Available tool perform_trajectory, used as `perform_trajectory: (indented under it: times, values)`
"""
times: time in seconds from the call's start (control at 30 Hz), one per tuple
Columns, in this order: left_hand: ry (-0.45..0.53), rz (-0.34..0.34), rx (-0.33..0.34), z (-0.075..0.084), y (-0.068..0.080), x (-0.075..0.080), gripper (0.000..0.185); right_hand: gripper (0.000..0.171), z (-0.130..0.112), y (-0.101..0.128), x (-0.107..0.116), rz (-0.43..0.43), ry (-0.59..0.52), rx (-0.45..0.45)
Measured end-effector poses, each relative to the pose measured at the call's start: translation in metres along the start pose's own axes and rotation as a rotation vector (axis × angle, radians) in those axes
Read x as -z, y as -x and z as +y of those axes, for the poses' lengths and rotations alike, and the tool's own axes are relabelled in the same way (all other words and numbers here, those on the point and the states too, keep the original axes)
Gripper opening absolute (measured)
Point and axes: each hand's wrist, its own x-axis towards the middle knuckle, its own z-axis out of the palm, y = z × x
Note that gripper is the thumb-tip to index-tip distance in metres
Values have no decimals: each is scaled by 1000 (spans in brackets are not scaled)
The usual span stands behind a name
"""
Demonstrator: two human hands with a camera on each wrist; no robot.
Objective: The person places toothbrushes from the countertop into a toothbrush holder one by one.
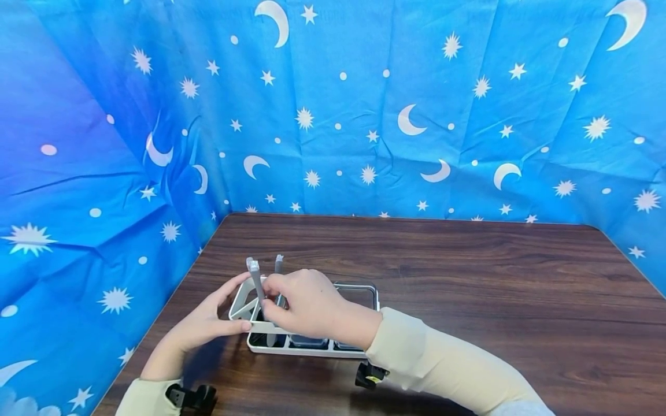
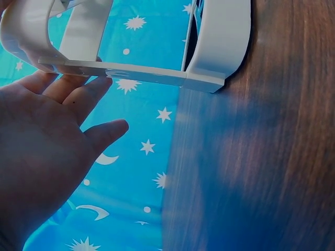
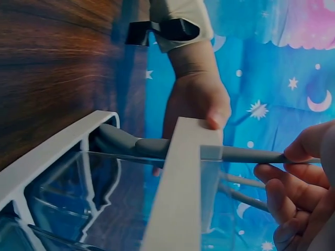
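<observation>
A white toothbrush holder (image 1: 312,353) with clear cups (image 1: 308,342) in its compartments stands on the table, left of the middle. My right hand (image 1: 311,303) pinches a grey toothbrush (image 1: 257,282), bristles up, at the holder's left part. In the right wrist view, the right fingers (image 3: 298,188) are on its thin part and its thick lower end sits in a base compartment. Another grey toothbrush (image 1: 279,264) stands behind it. My left hand (image 1: 204,323) holds the holder's left end, thumb on the front rail and fingers at the back; its lower fingers (image 2: 86,97) reach the white edge.
The dark wooden table (image 1: 494,300) spreads to the right of the holder. A blue cloth (image 1: 364,115) with moons and stars hangs behind and left of it. A black strap mount (image 1: 192,398) sits on each wrist.
</observation>
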Motion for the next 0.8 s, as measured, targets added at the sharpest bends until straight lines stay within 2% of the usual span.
perform_trajectory:
  times: [0.23,0.4,0.57,0.8]
  values:
    - [-7,1,-6,2,0,0,81,16,3,1,-9,-62,80,-1]
    - [-5,-6,4,2,1,0,82,12,6,3,-13,-97,93,-13]
    - [12,-5,27,1,0,1,82,9,7,3,-15,-110,92,-17]
    - [-12,-3,8,0,0,1,82,9,9,2,-16,-97,121,8]
